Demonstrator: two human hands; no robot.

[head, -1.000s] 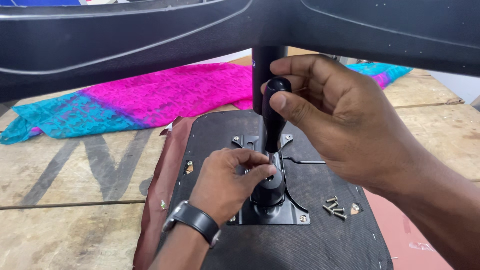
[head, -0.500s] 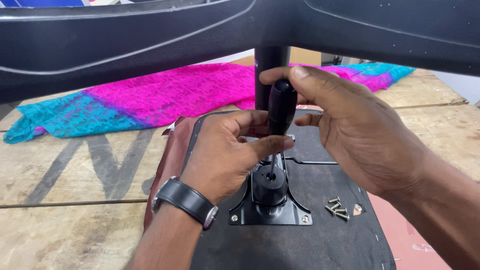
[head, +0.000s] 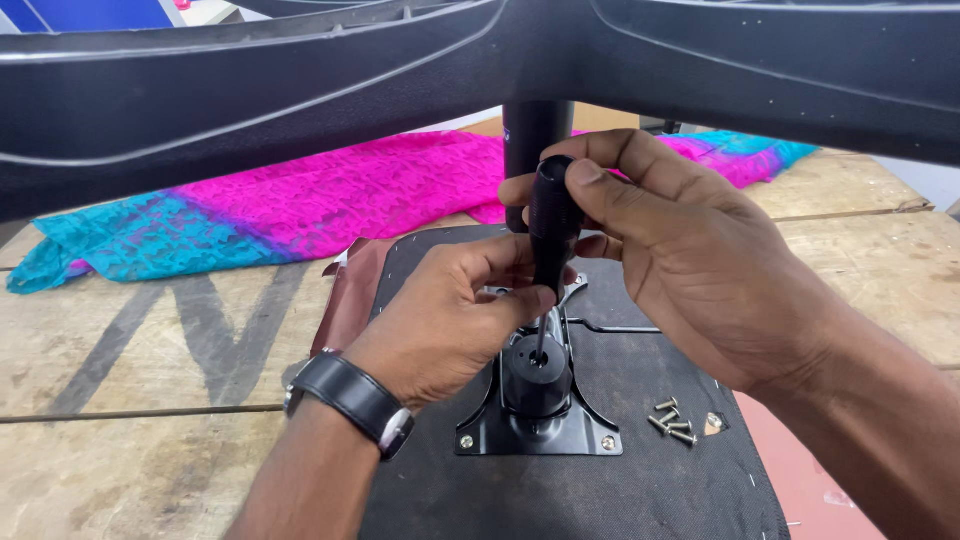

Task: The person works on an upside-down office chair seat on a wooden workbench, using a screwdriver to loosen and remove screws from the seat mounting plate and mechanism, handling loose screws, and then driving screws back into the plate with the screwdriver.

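Two hands are clamped on one black-handled screwdriver (head: 553, 225): the right hand (head: 690, 250) wraps the top of its grip, while the left hand (head: 445, 320), with a black wristwatch (head: 352, 400), pinches it lower down. Its metal tip stands in the round socket of a black metal mounting plate (head: 538, 400) screwed to a black fabric-covered seat underside (head: 640, 480) on the worn wooden table (head: 130, 400). A small pile of silver screws (head: 673, 420) lies just beside the plate, with a pink and turquoise cloth (head: 300, 200) behind.

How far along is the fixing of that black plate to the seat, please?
Two front corners of the plate already carry screws. In hand: the right hand holds a screwdriver, the left hand steadying its shaft. Left: loose screws lie on the seat.
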